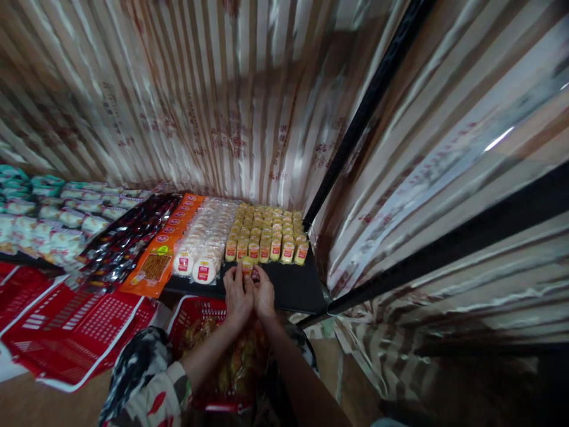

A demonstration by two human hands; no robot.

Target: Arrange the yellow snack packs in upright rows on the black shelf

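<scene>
Between them, my left hand (239, 295) and my right hand (264, 292) hold a small yellow snack packet (247, 267) with a red label, fingertips closed on it from both sides. It is upright, in front of rows of matching yellow packets (265, 249) on the black shelf (293, 287). Left of those rows lie round white packaged crackers (203, 270) with red labels. Below my forearms a red basket (189, 305) holds many more wrapped packets, partly hidden by my arms.
Further left are an orange snack bag (155, 261), dark shiny packets (128, 237) and white packets (57, 228). Another red basket (84, 326) stands at the lower left. Black frame poles (355, 136) and striped plastic sheeting (231, 107) bound the shelf behind and to the right.
</scene>
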